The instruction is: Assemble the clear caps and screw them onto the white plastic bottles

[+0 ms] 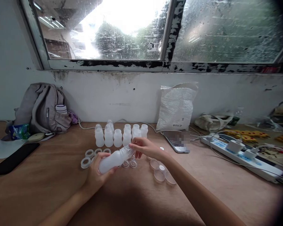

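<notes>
My left hand [95,175] is wrapped round the body of a frosted white baby bottle [111,161], which lies tilted with its neck up to the right. At the neck, the fingers of my right hand [145,147] are closed on a clear dome-shaped cap [127,150] that sits over the bottle's end. Behind my hands stand several frosted bottles [118,138], some topped with clear caps, some open. White rings [86,162] lie beyond my left hand. Small clear round pieces [133,163] are under the held bottle, and clear discs [159,175] lie by my right forearm.
A phone [178,142] and a padded white mailer [175,108] are at the back right. A power strip [245,160] with chargers and cables runs along the right. To the left are a grey backpack [42,110] and a flat black object [14,158]. The brown table [49,188] meets the wall.
</notes>
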Motion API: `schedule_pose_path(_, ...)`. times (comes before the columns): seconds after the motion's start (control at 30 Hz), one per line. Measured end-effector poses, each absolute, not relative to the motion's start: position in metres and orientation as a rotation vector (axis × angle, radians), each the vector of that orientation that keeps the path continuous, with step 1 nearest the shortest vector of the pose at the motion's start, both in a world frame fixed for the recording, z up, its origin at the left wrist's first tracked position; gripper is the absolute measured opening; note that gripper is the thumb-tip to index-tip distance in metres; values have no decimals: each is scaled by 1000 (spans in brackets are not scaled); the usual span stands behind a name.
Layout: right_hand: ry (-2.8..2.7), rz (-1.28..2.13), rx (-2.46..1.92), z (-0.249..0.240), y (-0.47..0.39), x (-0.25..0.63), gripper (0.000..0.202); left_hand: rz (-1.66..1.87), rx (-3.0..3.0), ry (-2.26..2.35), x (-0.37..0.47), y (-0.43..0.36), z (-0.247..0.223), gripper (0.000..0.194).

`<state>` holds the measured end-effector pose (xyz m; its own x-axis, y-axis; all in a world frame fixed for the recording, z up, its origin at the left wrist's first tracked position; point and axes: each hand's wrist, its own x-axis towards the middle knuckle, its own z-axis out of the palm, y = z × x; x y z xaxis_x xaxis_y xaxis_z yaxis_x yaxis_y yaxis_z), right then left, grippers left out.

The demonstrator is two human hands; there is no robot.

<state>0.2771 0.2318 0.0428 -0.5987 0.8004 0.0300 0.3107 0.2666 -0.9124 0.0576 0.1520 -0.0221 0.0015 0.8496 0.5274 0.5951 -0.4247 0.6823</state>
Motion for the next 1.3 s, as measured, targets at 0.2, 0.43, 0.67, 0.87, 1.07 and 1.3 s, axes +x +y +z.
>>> schedule_pose_path(0.2, -2036, 1375, -937, 47, 230, 278, 40, 1398, 2019, 1474, 55, 153, -22, 35)
schedule_pose_path(0.43, -2040, 1383, -876, 48, 229, 277, 36, 1442, 2023, 1475, 53, 154, -22, 34)
schedule_pose_path(0.67, -1956, 1412, -944, 54, 222, 274, 47, 1406, 2046, 1393, 54, 150, -21, 34)
schedule_pose_path(0.87, -1820, 1513, -861, 56, 205, 261, 52, 1385, 2174, 1235, 57, 144, -21, 36)
schedule_pose_path(1.07, -1811, 1647, -838, 51, 199, 255, 51, 1330, 2193, 1123, 58, 139, -16, 34)
schedule_pose_path(1.3, -1800, 1738, -757, 58, 190, 254, 54, 1300, 2128, 1078, 55, 137, -12, 30)
